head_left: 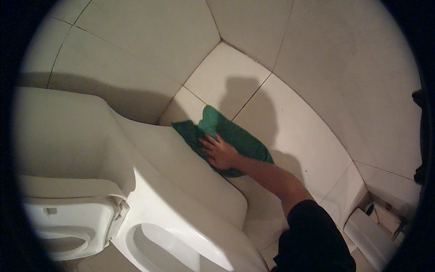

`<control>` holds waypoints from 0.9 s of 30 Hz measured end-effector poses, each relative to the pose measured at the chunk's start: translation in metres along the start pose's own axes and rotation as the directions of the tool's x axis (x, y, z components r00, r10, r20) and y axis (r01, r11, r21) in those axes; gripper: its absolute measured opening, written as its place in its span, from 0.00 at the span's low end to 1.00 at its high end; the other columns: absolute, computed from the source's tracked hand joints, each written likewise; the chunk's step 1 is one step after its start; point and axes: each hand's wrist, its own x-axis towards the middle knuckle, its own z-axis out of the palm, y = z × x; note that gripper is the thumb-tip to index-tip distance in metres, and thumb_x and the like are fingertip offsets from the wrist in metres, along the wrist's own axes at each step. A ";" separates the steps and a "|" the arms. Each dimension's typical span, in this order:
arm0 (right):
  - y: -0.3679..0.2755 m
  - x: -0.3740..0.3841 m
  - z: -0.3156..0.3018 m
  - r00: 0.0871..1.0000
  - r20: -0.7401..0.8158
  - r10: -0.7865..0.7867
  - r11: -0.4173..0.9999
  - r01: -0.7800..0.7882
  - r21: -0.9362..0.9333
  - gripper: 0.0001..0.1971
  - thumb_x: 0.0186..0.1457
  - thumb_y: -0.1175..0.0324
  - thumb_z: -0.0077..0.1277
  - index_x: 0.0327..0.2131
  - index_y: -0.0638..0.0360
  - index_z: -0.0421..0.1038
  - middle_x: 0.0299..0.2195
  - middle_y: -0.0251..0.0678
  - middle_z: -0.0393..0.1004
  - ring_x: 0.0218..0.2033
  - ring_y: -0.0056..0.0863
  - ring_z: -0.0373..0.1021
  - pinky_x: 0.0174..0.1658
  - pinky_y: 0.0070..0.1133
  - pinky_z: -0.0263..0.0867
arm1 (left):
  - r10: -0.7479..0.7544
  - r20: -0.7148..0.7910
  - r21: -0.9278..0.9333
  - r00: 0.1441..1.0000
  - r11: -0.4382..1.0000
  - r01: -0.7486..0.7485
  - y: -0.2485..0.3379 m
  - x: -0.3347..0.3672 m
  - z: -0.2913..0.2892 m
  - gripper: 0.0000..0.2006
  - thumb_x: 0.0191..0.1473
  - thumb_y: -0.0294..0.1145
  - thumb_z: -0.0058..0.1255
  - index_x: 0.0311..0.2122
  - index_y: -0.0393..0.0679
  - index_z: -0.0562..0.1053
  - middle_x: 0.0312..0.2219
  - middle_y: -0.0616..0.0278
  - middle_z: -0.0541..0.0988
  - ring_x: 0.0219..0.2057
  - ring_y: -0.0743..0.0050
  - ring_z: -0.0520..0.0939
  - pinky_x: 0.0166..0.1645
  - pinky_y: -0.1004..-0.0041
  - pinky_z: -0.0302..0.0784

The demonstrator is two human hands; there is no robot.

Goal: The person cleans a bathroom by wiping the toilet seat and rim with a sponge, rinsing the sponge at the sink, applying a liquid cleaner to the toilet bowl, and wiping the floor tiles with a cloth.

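My right hand (220,153) lies on a green cloth (247,144) with its fingers spread, pressing it against the side of a white toilet (199,167). The cloth is crumpled near my fingertips and hangs out flat over the floor side. My right forearm comes from the lower right, in a dark short sleeve. The toilet's open bowl (181,254) shows at the bottom, and its raised seat (72,222) at the lower left. My left hand is out of view.
Pale tiled walls (344,81) meet in a corner behind the toilet. The light floor tiles (299,122) carry shadows. At the lower right, against the wall, stands a whitish box-like object (369,240). Something dark (423,136) shows at the right rim.
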 end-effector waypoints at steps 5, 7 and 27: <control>0.067 0.117 -0.004 0.985 -0.141 0.096 0.993 -0.104 -0.054 0.28 0.68 0.50 0.44 0.68 0.42 0.63 0.75 0.35 0.50 0.75 0.42 0.45 0.75 0.45 0.38 | -0.004 0.012 0.043 1.000 0.999 0.004 0.010 0.008 0.003 0.51 0.61 0.76 0.33 0.72 0.38 0.55 0.68 0.33 0.57 0.68 0.24 0.58 0.68 0.35 0.54; 0.081 0.142 -0.004 0.956 -0.215 0.201 0.975 -0.215 -0.048 0.28 0.68 0.50 0.44 0.68 0.42 0.64 0.75 0.35 0.50 0.75 0.43 0.46 0.75 0.45 0.39 | -0.015 0.018 0.056 1.000 0.998 0.014 0.017 0.009 0.007 0.51 0.61 0.76 0.33 0.72 0.38 0.55 0.68 0.33 0.57 0.68 0.23 0.57 0.68 0.35 0.54; 0.106 0.179 0.001 0.952 -0.286 -0.106 0.993 0.087 -0.077 0.29 0.60 0.46 0.48 0.61 0.47 0.73 0.70 0.46 0.59 0.68 0.52 0.58 0.70 0.54 0.48 | -0.119 0.073 0.045 0.990 0.992 0.116 0.026 0.017 0.012 0.51 0.61 0.75 0.36 0.73 0.38 0.53 0.69 0.30 0.53 0.68 0.22 0.55 0.68 0.33 0.53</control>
